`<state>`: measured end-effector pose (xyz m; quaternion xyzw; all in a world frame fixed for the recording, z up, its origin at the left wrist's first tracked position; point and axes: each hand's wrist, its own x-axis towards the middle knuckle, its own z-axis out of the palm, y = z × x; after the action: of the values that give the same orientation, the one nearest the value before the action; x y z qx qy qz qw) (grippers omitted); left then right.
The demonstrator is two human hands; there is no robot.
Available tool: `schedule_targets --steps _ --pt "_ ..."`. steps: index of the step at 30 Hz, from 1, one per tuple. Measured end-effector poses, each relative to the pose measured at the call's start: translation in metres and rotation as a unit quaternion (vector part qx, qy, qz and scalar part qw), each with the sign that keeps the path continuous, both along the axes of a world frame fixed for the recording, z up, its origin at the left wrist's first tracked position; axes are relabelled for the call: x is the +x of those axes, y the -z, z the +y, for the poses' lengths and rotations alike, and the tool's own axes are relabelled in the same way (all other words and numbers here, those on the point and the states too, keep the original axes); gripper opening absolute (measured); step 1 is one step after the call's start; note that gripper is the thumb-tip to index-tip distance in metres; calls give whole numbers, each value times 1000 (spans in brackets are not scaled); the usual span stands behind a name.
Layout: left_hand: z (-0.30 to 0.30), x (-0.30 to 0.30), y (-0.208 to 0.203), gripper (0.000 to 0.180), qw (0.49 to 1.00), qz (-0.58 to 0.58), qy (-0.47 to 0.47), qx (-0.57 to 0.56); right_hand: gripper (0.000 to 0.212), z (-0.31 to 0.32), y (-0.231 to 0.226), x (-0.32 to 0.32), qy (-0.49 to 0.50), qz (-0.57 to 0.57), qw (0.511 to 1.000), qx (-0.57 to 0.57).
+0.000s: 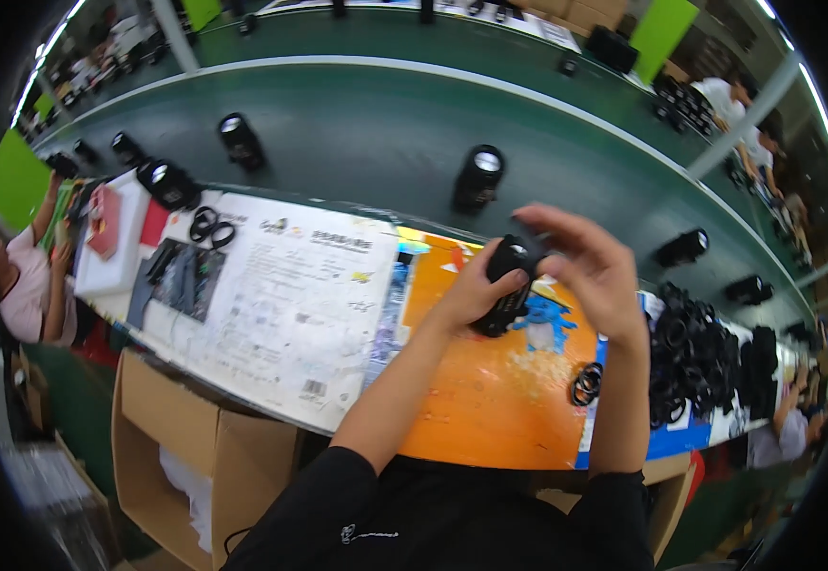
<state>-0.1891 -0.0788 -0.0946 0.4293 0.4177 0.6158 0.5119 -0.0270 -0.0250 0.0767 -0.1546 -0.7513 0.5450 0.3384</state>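
My left hand (476, 290) is wrapped round a black cylinder-shaped device (503, 314), held tilted above the orange part of the worktop. At its upper end, the fingers and thumb of my right hand (585, 262) curl about a dark, blurred piece that I cannot make out. Below my right wrist, several black rings (586, 383) lie loosely together on the orange sheet (499, 409). A blue splash print (544, 319) shows on the sheet beside the device.
Similar black cylinders (479, 178) stand along the green conveyor (357, 143) ahead. A heap of black rings (685, 352) lies to the right. A printed white sheet (281, 295) covers the left worktop; a cardboard box (171, 409) stands below. A co-worker (29, 276) sits at far left.
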Motion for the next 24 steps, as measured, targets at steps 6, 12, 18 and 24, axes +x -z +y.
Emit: schedule_targets --steps 6,12,18,24 --pt "15 -2 6 43 953 -298 0 -58 40 -85 83 -210 -108 -116 985 67" --pt "17 -2 12 43 944 -322 -13 -67 41 -130 143 -332 -47 -98 956 272" --pt "22 -6 20 67 964 -246 -39 -94 101 -225 136 -364 -237 -75 847 470" --pt "14 9 17 71 969 -192 -135 -74 78 -293 190 -467 -254 -89 835 480"
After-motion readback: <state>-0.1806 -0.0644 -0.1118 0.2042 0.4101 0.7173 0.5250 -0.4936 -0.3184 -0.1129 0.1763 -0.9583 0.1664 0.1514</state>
